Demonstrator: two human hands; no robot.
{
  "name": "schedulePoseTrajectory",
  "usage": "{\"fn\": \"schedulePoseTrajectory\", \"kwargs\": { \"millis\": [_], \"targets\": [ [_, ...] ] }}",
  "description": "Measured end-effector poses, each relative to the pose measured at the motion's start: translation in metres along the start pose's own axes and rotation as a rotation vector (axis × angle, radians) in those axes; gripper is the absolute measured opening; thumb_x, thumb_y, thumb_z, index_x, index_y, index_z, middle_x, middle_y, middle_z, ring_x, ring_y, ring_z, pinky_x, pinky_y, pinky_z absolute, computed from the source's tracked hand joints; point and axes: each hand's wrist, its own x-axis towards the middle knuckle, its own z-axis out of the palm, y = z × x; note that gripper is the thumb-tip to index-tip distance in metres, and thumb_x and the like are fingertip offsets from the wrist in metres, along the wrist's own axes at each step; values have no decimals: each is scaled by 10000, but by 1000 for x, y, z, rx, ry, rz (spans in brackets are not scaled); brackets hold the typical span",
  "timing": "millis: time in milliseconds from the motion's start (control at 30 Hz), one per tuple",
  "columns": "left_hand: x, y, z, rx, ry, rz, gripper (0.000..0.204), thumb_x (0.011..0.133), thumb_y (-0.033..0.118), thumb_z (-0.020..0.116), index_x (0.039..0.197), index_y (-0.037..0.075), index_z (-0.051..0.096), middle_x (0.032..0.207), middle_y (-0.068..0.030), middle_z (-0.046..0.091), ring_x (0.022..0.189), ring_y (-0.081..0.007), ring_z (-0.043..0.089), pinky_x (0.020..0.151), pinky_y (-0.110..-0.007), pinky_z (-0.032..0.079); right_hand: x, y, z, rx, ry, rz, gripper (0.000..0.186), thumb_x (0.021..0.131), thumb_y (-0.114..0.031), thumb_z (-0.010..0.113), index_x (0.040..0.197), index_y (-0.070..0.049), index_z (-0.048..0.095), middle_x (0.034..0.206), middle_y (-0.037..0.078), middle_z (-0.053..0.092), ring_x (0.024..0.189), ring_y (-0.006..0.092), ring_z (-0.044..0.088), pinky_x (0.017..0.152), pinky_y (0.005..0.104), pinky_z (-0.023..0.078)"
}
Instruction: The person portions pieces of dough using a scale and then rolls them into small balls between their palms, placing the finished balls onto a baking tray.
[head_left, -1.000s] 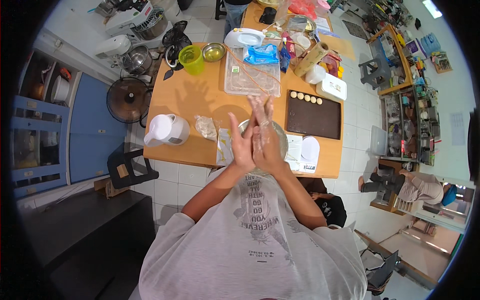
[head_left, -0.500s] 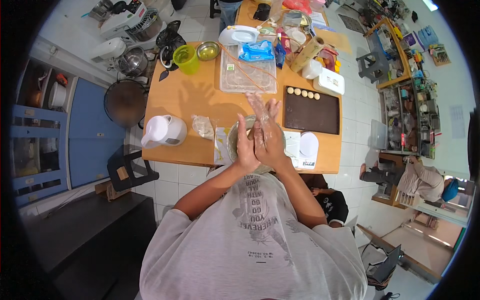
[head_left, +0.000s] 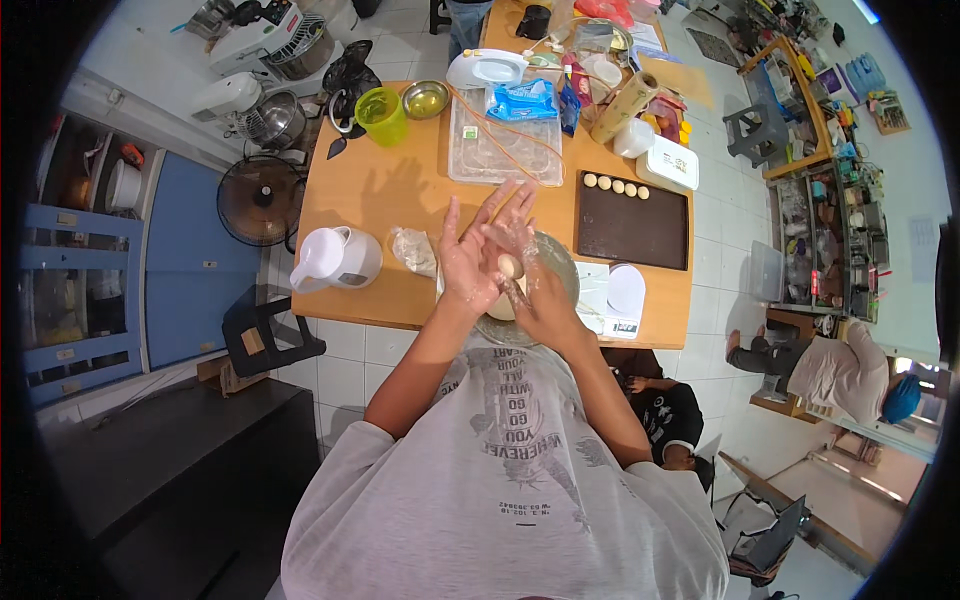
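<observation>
My left hand [head_left: 472, 262] is turned palm up above a bowl, its floury fingers spread. A small pale dough ball [head_left: 511, 266] sits at the edge of that palm, between the thumb and fingers of my right hand [head_left: 545, 295]. Beneath both hands is the wide bowl [head_left: 562, 262], with more pale dough [head_left: 503, 309] showing inside; my hands cover much of it. To the right, a dark baking tray [head_left: 632, 228] carries a row of several dough balls [head_left: 617, 187] along its far edge. A white kitchen scale [head_left: 625, 290] stands beside the bowl.
On the wooden table are a white jug [head_left: 335, 258], a plastic bag of white powder [head_left: 413, 250], a green cup [head_left: 381, 116], a metal bowl [head_left: 426, 99], a clear lidded container [head_left: 500, 150] and a white tub [head_left: 668, 163]. Another person [head_left: 660, 410] is low at the right.
My palms, pressed together before, have come apart. The left hand has opened palm up, and the dough ball now shows in my right hand's fingers.
</observation>
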Motion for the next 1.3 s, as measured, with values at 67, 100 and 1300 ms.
{"fn": "schedulePoseTrajectory", "kwargs": {
  "millis": [67, 100, 1300],
  "targets": [
    [-7, -10, 2, -10, 0, -73, 855, 1083, 649, 319, 1642, 2, 306, 1702, -223, 314, 1603, -302, 268, 1317, -452, 189, 5, -6, -1, 69, 43, -18, 753, 1021, -176, 635, 1634, 20, 244, 1615, 262, 435, 1494, 527, 359, 1281, 579, 188],
    [-10, -15, 3, -14, 0, -110, 858, 1083, 647, 320, 1645, -1, 298, 1706, -223, 305, 1603, -302, 269, 1317, -453, 189, 8, -9, -1, 74, 48, -33, 760, 1012, -171, 649, 1633, 18, 254, 1601, 257, 460, 1483, 525, 381, 1278, 578, 197],
    [-10, -28, 34, 131, -5, 86, 1039, 987, 857, 223, 1699, 101, 192, 1754, -133, 232, 1631, -242, 168, 1315, -419, 86, 18, -27, 5, -11, 268, -226, 528, 989, -38, 553, 1513, 11, 518, 1559, 236, 521, 1493, 431, 442, 1278, 559, 223]
  ]
}}
